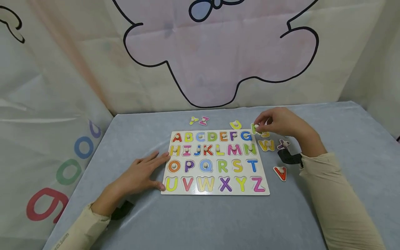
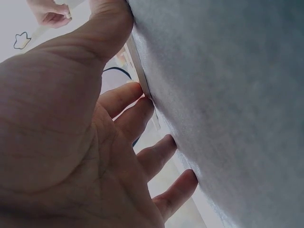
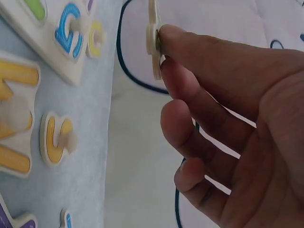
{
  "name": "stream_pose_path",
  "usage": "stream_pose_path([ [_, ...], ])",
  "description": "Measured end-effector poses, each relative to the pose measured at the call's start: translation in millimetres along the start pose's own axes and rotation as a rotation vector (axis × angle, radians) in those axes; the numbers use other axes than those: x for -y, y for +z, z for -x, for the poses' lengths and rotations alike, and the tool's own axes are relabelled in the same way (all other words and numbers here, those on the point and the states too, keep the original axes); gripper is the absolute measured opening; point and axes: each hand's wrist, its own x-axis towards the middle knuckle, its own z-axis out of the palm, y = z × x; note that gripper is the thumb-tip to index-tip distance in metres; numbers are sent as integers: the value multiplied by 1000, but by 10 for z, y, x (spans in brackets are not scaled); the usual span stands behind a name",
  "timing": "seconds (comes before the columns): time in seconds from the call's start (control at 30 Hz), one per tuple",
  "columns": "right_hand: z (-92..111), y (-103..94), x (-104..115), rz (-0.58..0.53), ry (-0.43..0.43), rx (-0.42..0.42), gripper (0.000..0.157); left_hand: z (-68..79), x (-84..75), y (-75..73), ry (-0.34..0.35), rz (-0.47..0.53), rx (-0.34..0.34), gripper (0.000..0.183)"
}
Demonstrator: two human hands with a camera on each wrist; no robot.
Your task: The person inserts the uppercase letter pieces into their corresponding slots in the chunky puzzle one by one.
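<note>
The pale blue cloth-covered table bears a white alphabet board, whose recesses from R to Z lie without pieces. The right forearm, in a beige sleeve, reaches forward and inward past the board's right side, its wrist bent so that the hand turns left. The left forearm, its sleeve ending above the wrist, slants up from the lower left. The right hand hangs near the board's upper right corner, thumb and index finger pinching a green letter piece, the other fingers curled in behind; the right wrist view shows that piece edge-on, raised clear of the cloth. The left hand has its fingers extended and spread, fingertips at the board's left edge and thumb at its lower left corner. A yellow W lies just right of the board, a red V below it, and a yellow U behind the board.
</note>
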Motion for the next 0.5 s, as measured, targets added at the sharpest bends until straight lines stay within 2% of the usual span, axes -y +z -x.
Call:
stream_pose_path([
  [0.2,50,80,213,48,-18,27,22,-4,9,12,11,-6,-11,104],
  [0.33,82,226,360,97,-50,39,19,-1,13,-8,26,-16,-18,104],
  [0.5,101,460,506,86,-88,71,17,-11,20,14,28,-7,-15,104],
])
